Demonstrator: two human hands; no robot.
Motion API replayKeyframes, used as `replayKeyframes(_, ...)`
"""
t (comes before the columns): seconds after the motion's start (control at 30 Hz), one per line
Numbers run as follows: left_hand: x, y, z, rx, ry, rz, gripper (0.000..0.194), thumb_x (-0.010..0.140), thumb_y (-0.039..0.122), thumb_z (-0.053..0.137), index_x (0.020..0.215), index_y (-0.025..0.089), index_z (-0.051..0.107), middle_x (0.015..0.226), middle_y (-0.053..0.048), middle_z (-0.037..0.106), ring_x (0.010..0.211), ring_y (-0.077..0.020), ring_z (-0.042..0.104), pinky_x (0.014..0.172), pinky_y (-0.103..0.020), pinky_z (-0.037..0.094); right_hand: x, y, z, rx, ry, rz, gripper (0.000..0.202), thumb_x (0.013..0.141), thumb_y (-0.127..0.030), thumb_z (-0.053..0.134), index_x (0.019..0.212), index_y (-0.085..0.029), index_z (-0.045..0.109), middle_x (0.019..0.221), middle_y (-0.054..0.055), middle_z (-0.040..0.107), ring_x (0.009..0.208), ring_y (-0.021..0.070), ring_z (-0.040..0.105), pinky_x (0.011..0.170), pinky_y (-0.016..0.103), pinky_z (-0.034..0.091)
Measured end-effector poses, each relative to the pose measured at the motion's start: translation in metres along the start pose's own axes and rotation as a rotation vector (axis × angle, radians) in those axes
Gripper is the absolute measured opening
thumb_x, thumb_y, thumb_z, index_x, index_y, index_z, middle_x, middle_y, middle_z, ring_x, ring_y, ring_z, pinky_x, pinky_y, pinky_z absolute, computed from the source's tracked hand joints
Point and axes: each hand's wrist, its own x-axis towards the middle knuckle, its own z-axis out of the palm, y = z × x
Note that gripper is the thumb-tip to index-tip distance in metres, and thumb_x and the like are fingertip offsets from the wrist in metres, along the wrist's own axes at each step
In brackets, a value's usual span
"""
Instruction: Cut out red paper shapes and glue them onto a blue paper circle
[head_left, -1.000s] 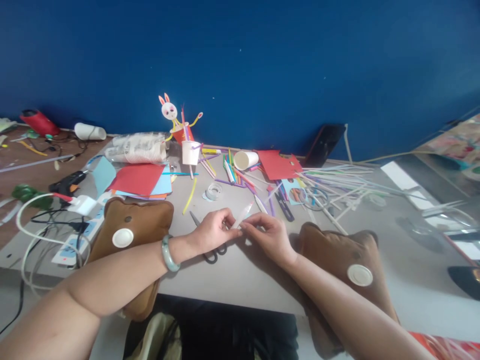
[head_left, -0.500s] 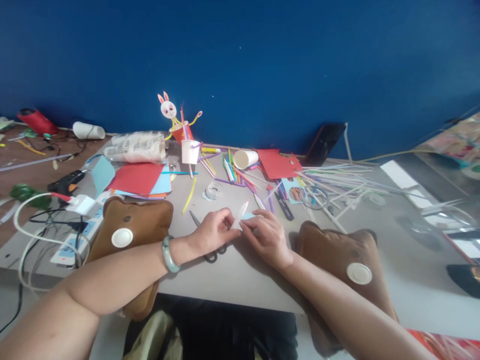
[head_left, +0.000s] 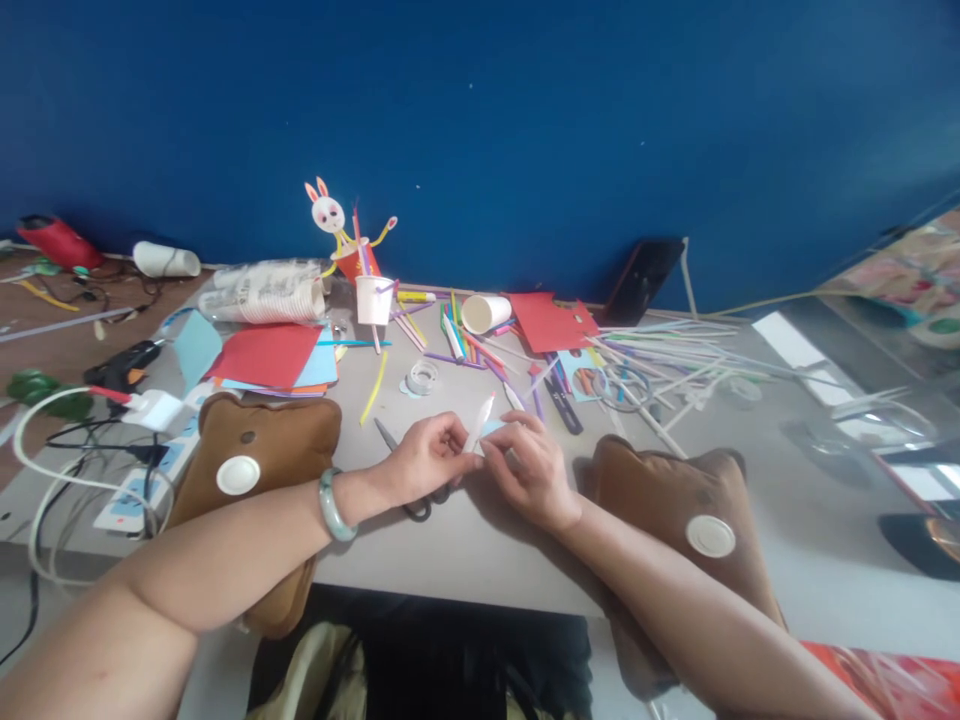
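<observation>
The left hand (head_left: 427, 458) pinches a white piece (head_left: 478, 424) (pink at its tip) over the table (head_left: 457, 555), near the scissors (head_left: 385, 434). Its long axis leans slightly right, tip pointing up the view. The right hand (head_left: 536, 468) is curled beside it; whether it grips, I cannot tell.

held piece (head_left: 478, 424): white, reddish tip | bangle (head_left: 329, 506): pale green | cushions (head_left: 289, 435): brown | wall (head_left: 480, 150): blue
</observation>
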Motion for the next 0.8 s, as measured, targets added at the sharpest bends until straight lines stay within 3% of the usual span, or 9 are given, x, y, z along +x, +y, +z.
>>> replayKeyframes(0.13,0.001,0.005,0.0,-0.049,0.013,-0.016,0.041,0.073,0.044,0.078,0.077,0.021,0.044,0.048,0.008,0.052,0.039,-0.0086,0.051,0.037,-0.017,0.037,-0.002,0.001,-0.002,0.039,0.06,0.173,0.013,0.093,-0.016,0.049,0.085,-0.024,0.056,0.07,0.001,0.063,0.079,0.0214,0.064,0.087,0.043,0.053)
replayKeyframes(0.33,0.006,0.006,-0.006,-0.129,0.071,0.064,0.039,0.078,0.045,0.074,0.082,0.018,0.047,0.065,0.005,0.06,0.044,-0.0037,0.05,0.047,-0.019,0.045,-0.006,0.004,-0.002,0.2,0.112,0.158,0.023,0.099,-0.014,0.035,0.091,-0.024,0.054,0.069,-0.001,0.061,0.062,0.0162,0.058,0.097,0.047,0.05)
replayKeyframes(0.47,0.01,0.012,-0.016,-0.13,0.16,0.07,0.035,0.083,0.048,0.067,0.086,0.018,0.049,0.075,0.001,0.065,0.046,-0.0026,0.047,0.04,-0.015,0.036,-0.006,0.004,-0.006,0.154,0.034,0.041,0.026,0.099,-0.014,0.035,0.092,-0.023,0.058,0.071,0.001,0.064,0.069,0.0175,0.062,0.087,0.043,0.053)
replayKeyframes(0.53,0.011,0.015,-0.02,-0.108,0.195,0.071,0.035,0.085,0.049,0.065,0.081,0.017,0.05,0.068,0.003,0.061,0.045,-0.0026,0.044,0.04,-0.015,0.036,-0.004,0.002,-0.007,0.148,-0.103,-0.066,0.022,0.099,-0.017,0.04,0.089,-0.023,0.059,0.072,0.003,0.067,0.074,0.0187,0.064,0.076,0.037,0.055)
replayKeyframes(0.63,0.011,0.015,-0.022,-0.12,0.205,0.091,0.033,0.086,0.046,0.065,0.082,0.016,0.052,0.074,0.001,0.064,0.046,-0.0025,0.044,0.04,-0.016,0.035,-0.003,-0.002,-0.006,0.146,-0.308,-0.279,0.015,0.097,-0.024,0.053,0.084,-0.022,0.06,0.066,0.003,0.066,0.063,0.0165,0.063,0.064,0.032,0.053)
replayKeyframes(0.7,0.01,0.015,-0.021,-0.116,0.194,0.096,0.031,0.086,0.045,0.065,0.085,0.016,0.054,0.076,0.0,0.064,0.047,-0.003,0.045,0.04,-0.016,0.034,-0.002,-0.006,-0.005,0.093,-0.365,-0.391,0.005,0.094,-0.021,0.058,0.094,-0.02,0.063,0.067,0.002,0.067,0.06,0.0153,0.062,0.061,0.031,0.052)
replayKeyframes(0.8,0.008,0.017,-0.019,-0.082,0.183,0.103,0.032,0.086,0.047,0.065,0.083,0.017,0.056,0.067,0.003,0.059,0.046,-0.004,0.045,0.042,-0.016,0.035,-0.003,-0.009,-0.004,0.03,-0.353,-0.492,0.034,0.09,-0.015,0.06,0.123,-0.019,0.057,0.072,0.001,0.068,0.061,0.0146,0.063,0.06,0.029,0.052)
